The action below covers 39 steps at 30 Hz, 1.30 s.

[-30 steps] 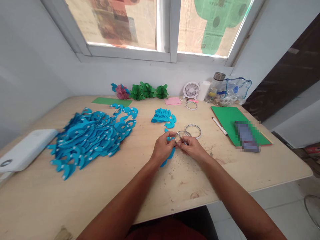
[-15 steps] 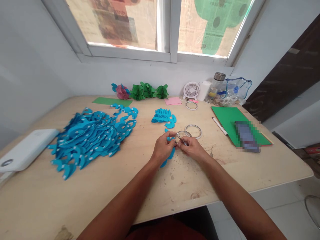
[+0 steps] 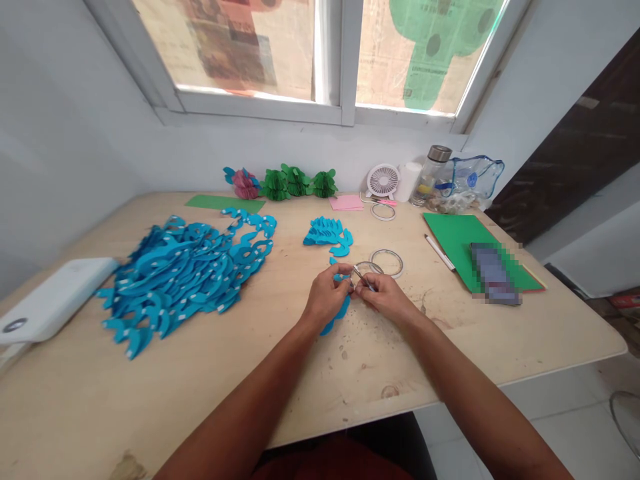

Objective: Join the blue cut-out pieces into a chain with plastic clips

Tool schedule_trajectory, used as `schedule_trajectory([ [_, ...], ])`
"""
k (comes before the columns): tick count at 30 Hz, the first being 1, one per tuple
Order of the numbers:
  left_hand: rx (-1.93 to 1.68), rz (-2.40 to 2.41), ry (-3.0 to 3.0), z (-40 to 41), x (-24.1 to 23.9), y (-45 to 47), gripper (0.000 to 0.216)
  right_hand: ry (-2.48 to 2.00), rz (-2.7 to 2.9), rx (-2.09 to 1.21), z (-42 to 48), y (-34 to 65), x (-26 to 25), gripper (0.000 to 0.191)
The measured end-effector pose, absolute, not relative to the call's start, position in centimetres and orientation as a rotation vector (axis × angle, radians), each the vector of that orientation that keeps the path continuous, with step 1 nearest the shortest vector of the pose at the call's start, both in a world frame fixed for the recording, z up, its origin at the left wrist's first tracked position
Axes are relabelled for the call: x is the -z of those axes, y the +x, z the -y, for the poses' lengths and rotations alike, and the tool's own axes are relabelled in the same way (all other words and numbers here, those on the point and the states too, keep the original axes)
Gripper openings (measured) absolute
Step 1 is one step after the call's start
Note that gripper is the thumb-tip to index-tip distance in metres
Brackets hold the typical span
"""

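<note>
My left hand (image 3: 327, 297) is closed, its fingertips pinching a curved blue paper piece (image 3: 336, 320) that shows below and above the fingers. Close beside it, my right hand (image 3: 386, 298) is closed around a slim, metallic-looking tool (image 3: 363, 279) with a white tip; its exact kind is too small to tell. The fingertips of both hands nearly meet. Just beyond them lie two thin tape rolls (image 3: 387, 264), one partly behind the right fingers. A small stack of blue paper pieces (image 3: 327, 232) sits farther back.
At left is a big heap of blue cut-outs (image 3: 187, 273) with white patches, beside a white power bank (image 3: 55, 297). Green paper (image 3: 455, 243), a pen (image 3: 440, 252) and a blurred phone (image 3: 495, 273) lie right. Paper ornaments (image 3: 295, 181), a fan (image 3: 383, 180) and a bottle (image 3: 431, 175) line the back.
Almost nothing differs. Both hands stay in the same place, with only a slight shift of the tool at the fingertips.
</note>
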<state>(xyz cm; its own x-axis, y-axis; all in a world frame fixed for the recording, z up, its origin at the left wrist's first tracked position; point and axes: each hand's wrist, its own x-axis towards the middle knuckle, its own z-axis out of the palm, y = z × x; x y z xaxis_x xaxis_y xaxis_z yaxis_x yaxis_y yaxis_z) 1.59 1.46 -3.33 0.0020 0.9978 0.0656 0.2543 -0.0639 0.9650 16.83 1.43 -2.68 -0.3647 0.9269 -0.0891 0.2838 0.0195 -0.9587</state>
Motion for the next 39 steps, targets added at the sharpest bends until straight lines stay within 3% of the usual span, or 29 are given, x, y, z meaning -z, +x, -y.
schedule_trajectory([
  [39,-1.132,-1.342,1.126,-0.9,1.6,1.7,0.024,-1.241,1.721,-1.354,-1.7,17.1,3.4,0.020],
])
